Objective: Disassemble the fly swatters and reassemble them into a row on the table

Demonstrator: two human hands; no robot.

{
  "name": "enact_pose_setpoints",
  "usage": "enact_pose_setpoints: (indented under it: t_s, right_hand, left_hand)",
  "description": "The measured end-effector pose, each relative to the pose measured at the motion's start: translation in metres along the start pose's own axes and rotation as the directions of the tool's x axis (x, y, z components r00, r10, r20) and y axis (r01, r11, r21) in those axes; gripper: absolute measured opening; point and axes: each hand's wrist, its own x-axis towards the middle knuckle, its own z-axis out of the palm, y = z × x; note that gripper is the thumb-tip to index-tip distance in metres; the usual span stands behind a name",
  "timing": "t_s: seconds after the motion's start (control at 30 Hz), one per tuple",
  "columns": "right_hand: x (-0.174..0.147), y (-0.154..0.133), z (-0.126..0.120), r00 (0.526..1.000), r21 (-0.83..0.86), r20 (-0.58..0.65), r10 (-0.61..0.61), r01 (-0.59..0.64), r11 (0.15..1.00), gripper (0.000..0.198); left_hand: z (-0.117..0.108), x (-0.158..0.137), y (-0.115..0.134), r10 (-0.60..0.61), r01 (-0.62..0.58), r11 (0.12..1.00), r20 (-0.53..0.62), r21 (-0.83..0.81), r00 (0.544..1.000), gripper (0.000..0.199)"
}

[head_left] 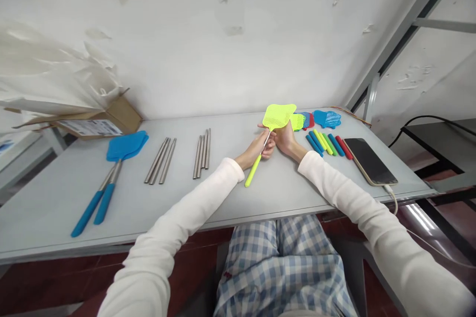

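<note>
A neon-yellow fly swatter is held up over the table, its mesh head tilted toward the wall and its grip pointing down toward me. My left hand is closed around the metal shaft, between the head and the yellow grip. Behind the lower edge of the head, my right hand grips the swatter, its fingers partly hidden. Just right of that hand lie loose mesh heads: yellow, red and blue. Several coloured handle grips lie in a row nearer me.
On the left, blue fly swatters lie stacked on the grey table. Two groups of metal tubes, one further left and one nearer the middle, lie between. A phone with a cable is at right. A cardboard box stands at back left.
</note>
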Motion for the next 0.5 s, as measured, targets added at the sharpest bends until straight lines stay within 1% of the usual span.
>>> enact_pose_setpoints:
  t_s: [0.03,0.1,0.23,0.3,0.4,0.5]
  right_hand:
    - [-0.001,0.0,-0.001,1.0,0.007,-0.011,-0.015,0.015,1.0,0.068]
    - [-0.002,0.0,-0.001,0.999,0.009,-0.026,-0.03,0.03,1.0,0.07]
    - [-0.006,-0.001,0.004,0.998,-0.018,-0.064,0.014,-0.015,1.0,0.077]
    - [-0.01,-0.003,0.005,0.995,-0.018,-0.095,0.02,-0.022,1.0,0.077]
    - [-0.014,-0.006,0.006,0.994,-0.032,-0.11,-0.021,0.018,0.999,0.065]
    - [-0.013,-0.01,0.005,0.981,-0.13,-0.168,-0.097,0.076,0.989,0.053]
  left_hand:
    - [-0.001,0.002,-0.002,0.005,-0.005,1.0,0.002,-0.024,1.0,0.03]
    - [-0.003,0.003,-0.005,0.023,-0.023,0.998,0.001,-0.053,1.0,0.036]
    - [-0.011,-0.001,-0.004,0.029,-0.029,0.994,0.006,-0.105,1.0,0.031]
    - [-0.014,-0.002,-0.002,0.017,-0.015,0.991,0.015,-0.137,1.0,0.029]
    - [-0.017,-0.004,0.003,-0.006,0.013,0.988,0.049,-0.151,0.999,0.03]
    - [-0.014,-0.008,0.006,-0.039,0.048,0.994,0.085,-0.098,0.996,0.034]
